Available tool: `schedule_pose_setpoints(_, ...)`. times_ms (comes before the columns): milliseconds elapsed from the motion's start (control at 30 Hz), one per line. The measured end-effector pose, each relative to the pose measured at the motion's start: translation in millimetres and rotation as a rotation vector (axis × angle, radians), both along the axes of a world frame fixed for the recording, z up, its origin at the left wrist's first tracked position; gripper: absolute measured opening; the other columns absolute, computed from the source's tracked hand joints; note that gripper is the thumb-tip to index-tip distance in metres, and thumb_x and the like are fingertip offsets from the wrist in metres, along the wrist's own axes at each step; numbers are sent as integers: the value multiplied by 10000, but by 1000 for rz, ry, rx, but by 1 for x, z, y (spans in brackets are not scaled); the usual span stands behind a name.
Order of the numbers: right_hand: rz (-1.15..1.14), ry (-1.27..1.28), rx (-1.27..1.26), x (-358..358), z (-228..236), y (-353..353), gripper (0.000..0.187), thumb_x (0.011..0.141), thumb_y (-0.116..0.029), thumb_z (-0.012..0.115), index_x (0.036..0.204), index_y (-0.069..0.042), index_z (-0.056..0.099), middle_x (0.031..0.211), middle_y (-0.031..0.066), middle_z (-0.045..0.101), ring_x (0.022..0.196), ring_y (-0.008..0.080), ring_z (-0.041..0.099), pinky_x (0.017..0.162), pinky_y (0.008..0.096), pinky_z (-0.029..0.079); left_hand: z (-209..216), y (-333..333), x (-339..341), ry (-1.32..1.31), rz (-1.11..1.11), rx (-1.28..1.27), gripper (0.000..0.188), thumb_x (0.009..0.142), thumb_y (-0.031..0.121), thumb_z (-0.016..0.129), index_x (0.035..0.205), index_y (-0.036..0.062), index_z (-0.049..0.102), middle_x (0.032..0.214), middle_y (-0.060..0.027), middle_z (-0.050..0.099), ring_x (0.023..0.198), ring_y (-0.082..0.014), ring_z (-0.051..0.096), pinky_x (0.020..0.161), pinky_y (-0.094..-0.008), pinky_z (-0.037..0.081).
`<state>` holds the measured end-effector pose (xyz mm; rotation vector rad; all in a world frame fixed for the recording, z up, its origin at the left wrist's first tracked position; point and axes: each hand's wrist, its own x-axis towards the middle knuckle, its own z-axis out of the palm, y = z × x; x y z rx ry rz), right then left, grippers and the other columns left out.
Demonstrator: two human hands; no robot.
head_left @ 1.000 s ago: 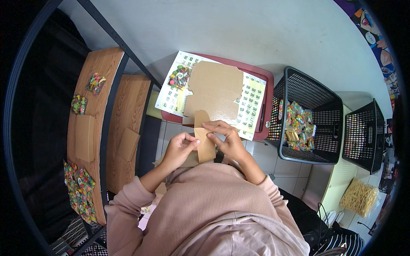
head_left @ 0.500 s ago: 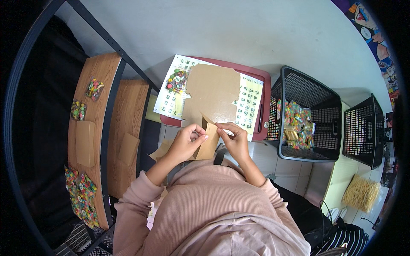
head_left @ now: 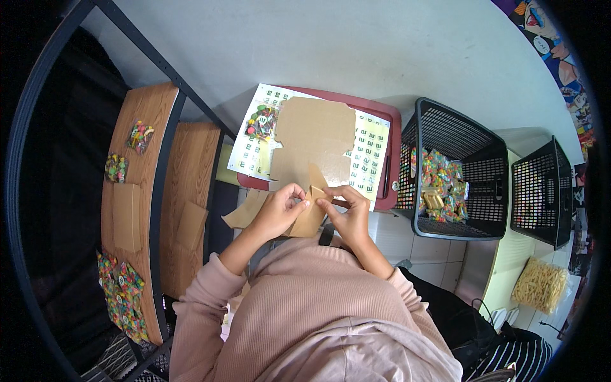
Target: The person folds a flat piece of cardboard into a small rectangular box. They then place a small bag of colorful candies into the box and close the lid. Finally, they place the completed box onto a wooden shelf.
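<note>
Close to my body I hold a partly folded brown cardboard box [head_left: 308, 224], with one pointed flap standing up at its far end. My left hand [head_left: 278, 212] pinches its left edge between thumb and fingertips. From the right, my right hand [head_left: 349, 213] grips a folded flap near the same corner, thumb on top. The two hands nearly meet there, and they hide part of the box. Just beyond lies a flat, unfolded cardboard blank [head_left: 316, 127] on white sticker sheets [head_left: 369, 149]. Another loose brown piece [head_left: 245, 211] sticks out left of my left hand.
A red table [head_left: 396, 134] carries the sheets, a pen and a candy bag [head_left: 261, 123]. To the right stand a black basket [head_left: 461, 114] of candy bags and a second basket [head_left: 541, 191]. A wooden shelf [head_left: 143, 165] at left bears more bags and a box [head_left: 127, 216].
My right thumb and fingers have shifted inward onto the flap, and both hands have come closer together. The box's upright flap has moved slightly to the right.
</note>
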<state>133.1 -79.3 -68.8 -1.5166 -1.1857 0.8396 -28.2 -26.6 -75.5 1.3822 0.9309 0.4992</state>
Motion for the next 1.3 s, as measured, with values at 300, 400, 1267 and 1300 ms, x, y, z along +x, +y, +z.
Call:
schedule_pose_setpoints(300,-144,644,-222,33,-43,4,641,814,-417,506,1319,-112,257,1329,139,284,1184,263,338,907,423,361,42,-14,16,180,-196,571,129,759,81,565,796,-10,482,712,-86,492,646,-217,519,575,-311,412)
schedule_pose_setpoints(400,-13,951,-290,51,-25,4,795,781,-517,466,1371,-137,92,1363,199,188,1212,341,285,948,494,278,48,-22,15,256,-424,915,82,715,82,548,769,38,504,728,-58,489,715,-216,525,619,-304,411)
schedule_pose_setpoints(1267,45,533,46,29,-21,-15,699,616,66,359,1302,35,225,1284,148,319,1212,220,295,1010,327,219,54,44,45,552,305,1120,558,760,205,569,1247,68,333,1233,-104,387,1142,-261,346,912,-462,209)
schedule_pose_setpoints(1300,55,516,41,29,-19,-16,696,615,61,364,1298,36,234,1282,150,321,1213,223,294,1011,328,216,52,48,46,595,271,1128,558,770,213,557,1257,74,323,1252,-95,378,1155,-261,334,917,-477,189)
